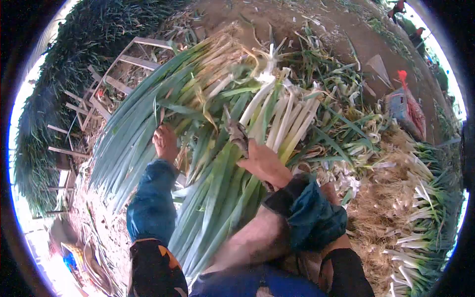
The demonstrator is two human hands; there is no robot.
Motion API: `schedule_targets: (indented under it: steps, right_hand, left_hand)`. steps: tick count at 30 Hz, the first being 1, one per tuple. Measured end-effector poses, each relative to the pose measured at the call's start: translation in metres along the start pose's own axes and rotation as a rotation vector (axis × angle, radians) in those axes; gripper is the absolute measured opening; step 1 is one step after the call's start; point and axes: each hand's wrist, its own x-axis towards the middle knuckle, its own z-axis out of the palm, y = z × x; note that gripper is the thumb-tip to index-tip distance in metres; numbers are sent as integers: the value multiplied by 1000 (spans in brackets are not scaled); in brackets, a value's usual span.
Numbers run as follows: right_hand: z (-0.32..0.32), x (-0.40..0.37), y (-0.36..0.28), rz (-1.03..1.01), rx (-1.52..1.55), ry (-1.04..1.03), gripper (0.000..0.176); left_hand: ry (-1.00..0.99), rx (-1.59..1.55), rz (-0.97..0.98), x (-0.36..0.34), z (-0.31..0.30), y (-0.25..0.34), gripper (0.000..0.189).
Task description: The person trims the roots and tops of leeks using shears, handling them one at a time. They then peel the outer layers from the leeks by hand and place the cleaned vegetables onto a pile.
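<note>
Long green onions [143, 128] lie in a big pile at the centre left, their roots toward the top. My left hand [166, 143] is closed over the leaves, pinching at a leaf too small to make out. My right hand [264, 162] is wrapped round a dark, worn tool [237, 132] that points up and left. Beside that hand lies a bunch of peeled onions with white stalks [292, 121], their leaves [213, 198] running down toward my lap.
Wooden frames [106, 86] stand at the left. Leaf scraps [341, 89] cover the ground at the upper right, near a bag with a red tie [406, 111]. Rooty onions [381, 208] are heaped at the right. More green onions [44, 114] line the far left.
</note>
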Motion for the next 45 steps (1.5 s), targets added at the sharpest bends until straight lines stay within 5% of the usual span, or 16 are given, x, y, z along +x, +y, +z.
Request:
schedule_targets:
  steps: [4, 7, 12, 13, 18, 21, 22, 25, 29, 32, 35, 36, 42, 45]
  right_hand:
    - [8, -10, -31, -104, 9, -85, 53]
    - [24, -12, -30, -229, 88, -87, 49]
    - [16, -1, -25, 9, 11, -119, 49]
    - [7, -3, -28, 83, 0, -135, 48]
    - [13, -29, -36, -103, 70, -156, 43]
    - [11, -26, -26, -52, 22, -178, 44]
    - [7, -23, -25, -9, -14, -182, 46]
    - [11, -19, -19, 75, 5, -154, 44]
    - [19, -18, -28, -41, 3, -229, 41]
    - [33, -18, -24, -62, -32, -205, 42]
    - [35, -22, -23, -112, 75, -235, 49]
    - [30, -25, -29, -109, 70, -251, 50]
    - [25, -29, -36, -77, 87, -300, 53]
    - [16, -35, -39, -101, 98, -231, 53]
  left_hand:
    - [16, -51, 39, -21, -13, 11, 21]
    - [-203, -221, 118, -28, -8, -3, 41]
    - [-435, -1107, 191, -23, -82, 5, 29]
    - [-572, -1206, 64, -27, -82, 17, 29]
    - [-587, -1592, -48, -45, -114, 52, 42]
    - [-6, -1083, -123, -62, -111, 57, 38]
    - [65, -1021, -257, -65, -113, 56, 35]
    - [312, -844, -185, -58, -79, 35, 32]
    - [-244, -800, -269, -34, -49, 38, 40]
    - [-586, -693, -149, -11, -55, 36, 55]
    - [-466, -964, -17, -3, 24, 22, 59]
    - [-497, -831, -35, -3, -33, 23, 54]
    - [-531, -691, 14, -12, -78, 13, 43]
    - [-567, -976, 84, -12, -74, 5, 43]
